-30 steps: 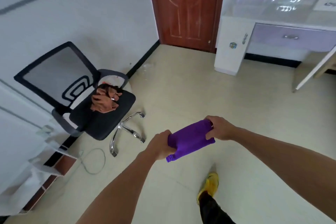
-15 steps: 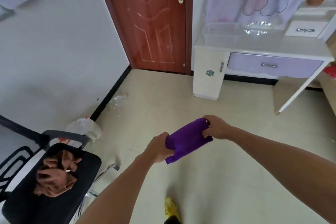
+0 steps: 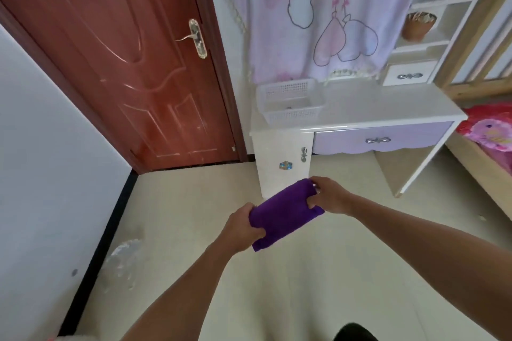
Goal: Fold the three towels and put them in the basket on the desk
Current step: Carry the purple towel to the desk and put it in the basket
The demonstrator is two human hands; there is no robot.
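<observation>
Folded purple cloth towel (image 3: 285, 213) held mid-air w/ both hands: left hand (image 3: 241, 225) grips near end, right hand (image 3: 329, 196) pinches far end. Carry step, probably. Next: lower it into white perforated plastic basket (image 3: 291, 101) on white desk (image 3: 388, 104).

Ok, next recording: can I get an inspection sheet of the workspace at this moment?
Surface: white desk with a lilac drawer.
Job's things: folded purple towel held in the air between both hands; white basket on the desk's left end; other two towels not in view.
Clutter: crumpled clear plastic on the floor by the wall.
Grippers: left hand grips the towel's near end; right hand grips its far end.
Cables: nothing seen.
Surroundings: brown door; rabbit-print cloth hanging behind the desk; bed at right.
</observation>
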